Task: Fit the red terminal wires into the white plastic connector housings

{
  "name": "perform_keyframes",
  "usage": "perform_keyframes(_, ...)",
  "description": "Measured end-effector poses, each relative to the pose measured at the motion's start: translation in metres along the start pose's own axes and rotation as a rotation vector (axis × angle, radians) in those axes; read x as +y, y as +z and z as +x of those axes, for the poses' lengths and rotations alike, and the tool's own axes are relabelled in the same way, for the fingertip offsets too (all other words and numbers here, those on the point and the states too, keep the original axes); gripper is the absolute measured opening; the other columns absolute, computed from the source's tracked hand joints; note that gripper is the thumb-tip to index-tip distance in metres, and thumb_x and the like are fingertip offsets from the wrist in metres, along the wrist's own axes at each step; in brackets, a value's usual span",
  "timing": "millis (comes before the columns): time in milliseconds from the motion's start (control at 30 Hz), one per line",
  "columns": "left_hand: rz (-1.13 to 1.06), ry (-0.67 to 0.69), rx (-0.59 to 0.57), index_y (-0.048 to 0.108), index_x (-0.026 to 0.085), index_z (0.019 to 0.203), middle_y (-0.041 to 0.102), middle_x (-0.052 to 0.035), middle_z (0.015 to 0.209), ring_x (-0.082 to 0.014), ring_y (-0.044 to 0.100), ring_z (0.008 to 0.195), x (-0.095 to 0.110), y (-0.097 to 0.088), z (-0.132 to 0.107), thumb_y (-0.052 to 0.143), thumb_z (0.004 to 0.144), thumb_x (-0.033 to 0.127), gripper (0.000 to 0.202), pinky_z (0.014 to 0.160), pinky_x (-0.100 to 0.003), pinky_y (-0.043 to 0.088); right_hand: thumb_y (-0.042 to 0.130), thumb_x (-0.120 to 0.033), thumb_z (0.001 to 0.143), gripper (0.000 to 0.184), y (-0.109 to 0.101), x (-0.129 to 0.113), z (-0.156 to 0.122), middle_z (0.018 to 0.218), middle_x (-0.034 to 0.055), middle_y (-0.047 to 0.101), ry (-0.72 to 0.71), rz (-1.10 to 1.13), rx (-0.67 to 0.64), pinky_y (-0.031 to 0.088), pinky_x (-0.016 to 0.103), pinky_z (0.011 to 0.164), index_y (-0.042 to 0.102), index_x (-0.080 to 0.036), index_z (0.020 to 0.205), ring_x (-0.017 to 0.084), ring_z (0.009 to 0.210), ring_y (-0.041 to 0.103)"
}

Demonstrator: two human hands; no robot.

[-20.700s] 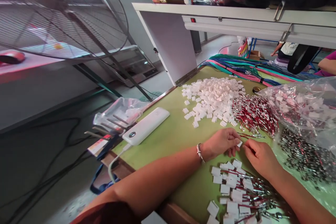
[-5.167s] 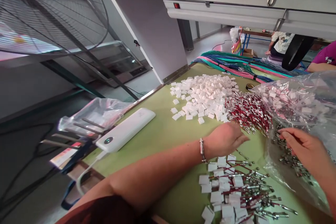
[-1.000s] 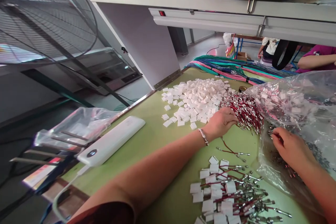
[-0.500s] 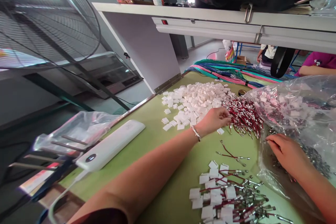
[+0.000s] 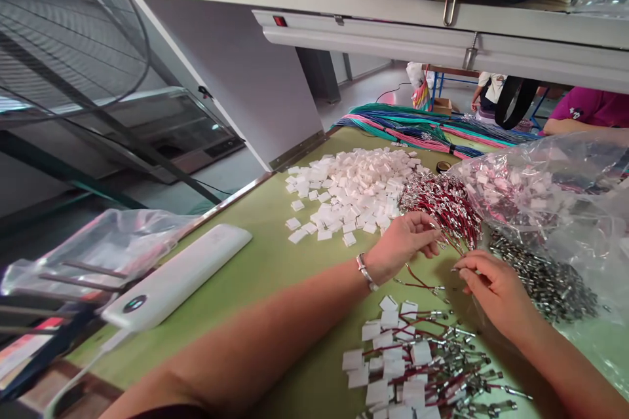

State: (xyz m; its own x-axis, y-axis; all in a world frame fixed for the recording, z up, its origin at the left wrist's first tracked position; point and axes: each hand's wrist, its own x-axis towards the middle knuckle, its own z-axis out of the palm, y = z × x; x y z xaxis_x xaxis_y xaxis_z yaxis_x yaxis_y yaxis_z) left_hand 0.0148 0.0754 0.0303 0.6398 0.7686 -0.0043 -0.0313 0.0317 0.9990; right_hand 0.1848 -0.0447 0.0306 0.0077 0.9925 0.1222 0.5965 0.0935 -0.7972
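My left hand (image 5: pixel 410 240), a bracelet on its wrist, pinches a thin red wire (image 5: pixel 451 243) with metal ends, just in front of a heap of red wires (image 5: pixel 445 206). Close by on the right, my right hand (image 5: pixel 494 285) has thumb and forefinger closed on a small dark metal piece, mostly hidden, near the wire's end. Below the hands lies a loose red wire (image 5: pixel 420 280). Nearer me are several finished-looking rows of red wires with white connector housings (image 5: pixel 393 363) at one end and metal pieces at the other.
White housings (image 5: pixel 354 186) are heaped at the left. Dark metal pieces (image 5: pixel 550 281) lie right, beside a clear plastic bag (image 5: pixel 555 177). Behind are bundled coloured cables (image 5: pixel 407 127) and a tape roll (image 5: pixel 443 167). A white power bank (image 5: pixel 179 275) and a fan (image 5: pixel 73 33) stand left.
My right hand has moved left from the metal pieces and bag toward my left hand. My left hand has drawn back slightly from the wire heap with a wire. The view has shifted.
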Motion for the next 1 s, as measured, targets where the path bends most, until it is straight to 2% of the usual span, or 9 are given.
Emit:
perform_keyframes(67,0.281,0.207,0.119,0.051,0.015,0.111,0.066,-0.0067,0.089,-0.0130,0.063,0.072,0.003,-0.002,-0.002,0.058,0.086,0.023,0.027,0.064,-0.027,0.054,0.045,-0.026,0.090,0.020,0.000,0.004,0.001,0.093,0.0052,0.064,-0.042,-0.104,0.055,0.058,0.033,0.067,0.065,-0.023,0.087,0.016,0.077,0.062)
perform_keyframes(133,0.598,0.519,0.138,0.045,0.017,0.126,0.061,-0.0121,0.114,-0.0190,0.060,0.098,0.006,-0.003,-0.005,0.051,0.087,0.016,0.039,0.081,-0.035,0.053,0.045,-0.022,0.090,0.020,0.000,0.006,0.002,0.095,0.0072,0.064,-0.111,-0.244,0.092,0.056,0.040,0.077,0.065,-0.022,0.086,0.019,0.085,0.062)
perform_keyframes(200,0.902,0.734,-0.044,0.044,0.018,0.130,0.057,-0.0132,0.123,-0.0229,0.054,0.112,0.008,0.000,-0.007,0.046,0.088,0.011,0.043,0.094,-0.041,0.047,0.043,-0.018,0.089,0.023,0.002,0.005,0.003,0.097,0.0095,0.065,-0.181,-0.332,0.073,0.053,0.044,0.083,0.066,-0.020,0.087,0.022,0.090,0.062)
perform_keyframes(233,1.020,0.756,-0.178,0.043,0.017,0.132,0.059,-0.0131,0.119,-0.0233,0.055,0.110,0.007,0.002,-0.009,0.045,0.088,0.010,0.045,0.093,-0.041,0.046,0.042,-0.017,0.090,0.024,0.004,0.003,0.003,0.096,0.0100,0.065,-0.206,-0.346,0.046,0.053,0.043,0.083,0.066,-0.020,0.086,0.022,0.091,0.062)
perform_keyframes(333,1.197,0.587,-0.387,0.047,0.013,0.129,0.066,-0.0082,0.094,-0.0194,0.061,0.085,0.003,0.009,-0.012,0.049,0.087,0.012,0.041,0.074,-0.031,0.049,0.041,-0.015,0.090,0.026,0.007,-0.002,0.001,0.094,0.0088,0.066,-0.245,-0.301,0.007,0.053,0.038,0.080,0.065,-0.020,0.085,0.020,0.089,0.063)
perform_keyframes(433,1.188,0.397,-0.309,0.059,0.016,0.106,0.065,-0.0036,0.084,-0.0144,0.059,0.073,0.000,0.011,-0.014,0.042,0.093,0.019,0.021,0.063,-0.025,0.045,0.046,-0.021,0.090,0.021,0.003,-0.002,0.000,0.097,0.0063,0.068,-0.208,-0.173,0.075,0.054,0.033,0.078,0.066,-0.022,0.088,0.018,0.087,0.065)
perform_keyframes(600,0.914,0.270,-0.191,0.062,0.016,0.082,0.059,0.0009,0.069,-0.0095,0.051,0.063,0.001,0.009,-0.014,0.037,0.097,0.031,0.034,0.058,-0.021,0.040,0.051,-0.033,0.089,0.022,-0.003,0.006,-0.002,0.073,0.0023,0.069,0.032,-0.036,0.260,0.050,0.026,0.050,0.068,-0.021,0.092,0.015,0.055,0.062)
perform_keyframes(833,0.716,0.251,-0.232,0.064,0.015,0.078,0.057,0.0020,0.064,-0.0082,0.049,0.061,-0.006,0.011,-0.014,0.042,0.095,0.034,0.034,0.058,-0.019,0.040,0.051,-0.026,0.087,0.018,0.005,-0.001,0.000,0.069,0.0005,0.069,-0.112,-0.179,0.286,0.047,0.026,0.057,0.068,-0.021,0.086,0.014,0.057,0.061)
perform_keyframes(1000,1.051,0.472,-0.250,0.065,0.018,0.084,0.062,0.0006,0.069,-0.0091,0.052,0.061,-0.011,0.003,-0.017,0.038,0.097,0.029,0.032,0.055,-0.022,0.035,0.048,-0.021,0.086,0.019,0.002,-0.004,-0.002,0.067,-0.0004,0.067,-0.123,-0.229,0.142,0.043,0.025,0.057,0.065,-0.021,0.079,0.013,0.058,0.058)
